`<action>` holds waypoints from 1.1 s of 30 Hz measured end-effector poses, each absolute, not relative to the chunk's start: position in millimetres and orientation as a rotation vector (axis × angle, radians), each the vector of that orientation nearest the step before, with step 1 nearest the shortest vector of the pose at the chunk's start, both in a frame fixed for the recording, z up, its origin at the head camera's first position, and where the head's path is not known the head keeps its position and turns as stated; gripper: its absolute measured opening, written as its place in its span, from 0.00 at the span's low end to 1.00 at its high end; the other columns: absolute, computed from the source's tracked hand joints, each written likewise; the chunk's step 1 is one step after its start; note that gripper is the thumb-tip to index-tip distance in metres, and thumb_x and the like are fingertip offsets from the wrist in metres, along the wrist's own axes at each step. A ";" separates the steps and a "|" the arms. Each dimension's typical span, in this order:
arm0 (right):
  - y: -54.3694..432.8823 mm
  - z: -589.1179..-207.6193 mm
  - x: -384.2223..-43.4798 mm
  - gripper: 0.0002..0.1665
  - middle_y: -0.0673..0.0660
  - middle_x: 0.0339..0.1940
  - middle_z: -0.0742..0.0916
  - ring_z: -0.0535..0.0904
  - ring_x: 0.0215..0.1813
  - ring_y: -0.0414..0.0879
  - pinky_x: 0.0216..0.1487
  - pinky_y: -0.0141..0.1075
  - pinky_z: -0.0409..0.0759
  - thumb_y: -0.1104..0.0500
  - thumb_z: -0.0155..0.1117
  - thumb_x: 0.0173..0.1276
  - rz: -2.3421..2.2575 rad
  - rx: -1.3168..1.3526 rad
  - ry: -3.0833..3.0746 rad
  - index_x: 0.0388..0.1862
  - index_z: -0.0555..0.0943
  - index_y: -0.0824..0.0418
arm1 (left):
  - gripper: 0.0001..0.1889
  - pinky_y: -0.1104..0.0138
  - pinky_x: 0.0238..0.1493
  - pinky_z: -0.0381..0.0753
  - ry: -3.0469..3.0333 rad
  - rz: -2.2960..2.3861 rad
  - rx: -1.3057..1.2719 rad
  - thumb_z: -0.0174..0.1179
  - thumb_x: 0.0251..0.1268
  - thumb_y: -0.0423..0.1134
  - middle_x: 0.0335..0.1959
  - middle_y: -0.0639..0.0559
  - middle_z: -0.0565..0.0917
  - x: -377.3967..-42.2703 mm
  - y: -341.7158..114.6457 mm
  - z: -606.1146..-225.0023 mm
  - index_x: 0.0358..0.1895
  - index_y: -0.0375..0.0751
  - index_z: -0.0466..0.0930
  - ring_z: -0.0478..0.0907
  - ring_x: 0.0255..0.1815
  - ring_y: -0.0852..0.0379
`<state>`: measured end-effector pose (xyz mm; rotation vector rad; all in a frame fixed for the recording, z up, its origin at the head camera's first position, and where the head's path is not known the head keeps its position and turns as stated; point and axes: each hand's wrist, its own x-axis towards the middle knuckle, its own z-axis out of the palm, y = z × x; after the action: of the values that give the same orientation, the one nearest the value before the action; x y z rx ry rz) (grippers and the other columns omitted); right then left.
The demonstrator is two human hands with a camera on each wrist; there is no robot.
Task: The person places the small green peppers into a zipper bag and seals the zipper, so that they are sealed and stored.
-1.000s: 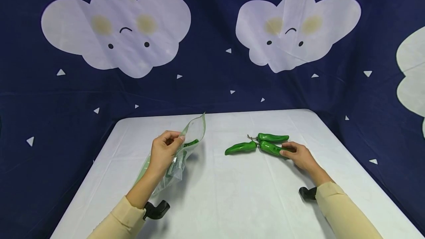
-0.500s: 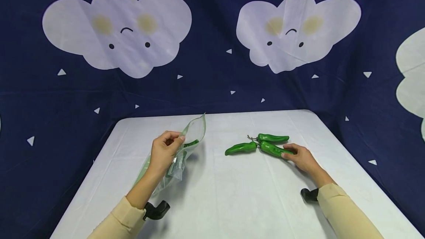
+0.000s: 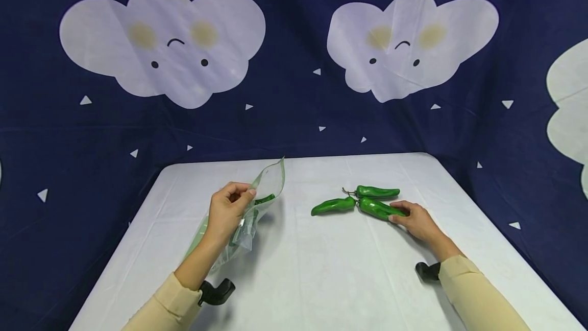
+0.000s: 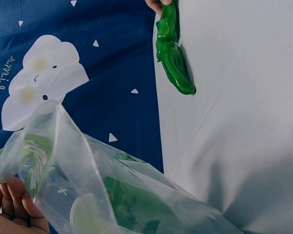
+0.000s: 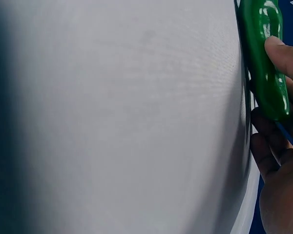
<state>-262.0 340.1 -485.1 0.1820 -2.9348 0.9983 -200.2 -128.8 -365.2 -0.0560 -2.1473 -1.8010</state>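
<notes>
My left hand (image 3: 228, 209) pinches the upper edge of a clear plastic bag (image 3: 271, 180) with green trim and green print. Dark green shapes (image 4: 136, 204) show through the film; one near the mouth looks like a pepper (image 3: 265, 198). On the right of the table lie three green chili peppers with their stems together. My right hand (image 3: 417, 220) grips the tip end of the nearest pepper (image 3: 377, 208), its thumb on top in the right wrist view. The left pepper (image 3: 333, 206) and the back pepper (image 3: 377, 191) lie untouched.
A white cloth covers the table (image 3: 312, 280). Behind its far edge hangs a dark blue curtain (image 3: 294, 111) printed with clouds and small triangles. Black wrist mounts (image 3: 217, 291) stick out beside the cuffs.
My right hand has shifted very slightly on the nearest pepper, towards its tip. The left hand and the bag stay where they were.
</notes>
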 end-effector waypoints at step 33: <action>340.3 -480.6 -259.1 0.26 0.67 0.55 0.82 0.77 0.53 0.58 0.49 0.44 0.74 0.46 0.62 0.65 1.064 0.096 -2.811 0.57 0.77 0.59 | 0.06 0.75 0.24 0.67 -2.141 -1.796 -0.064 0.64 0.57 0.31 0.23 0.63 0.77 -202.1 -128.5 -367.7 0.36 0.30 0.82 0.68 0.23 0.65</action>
<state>-259.1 340.3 -480.6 0.0959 -2.8106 1.0635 -202.1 -128.5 -367.7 -0.0642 -2.1411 -1.7959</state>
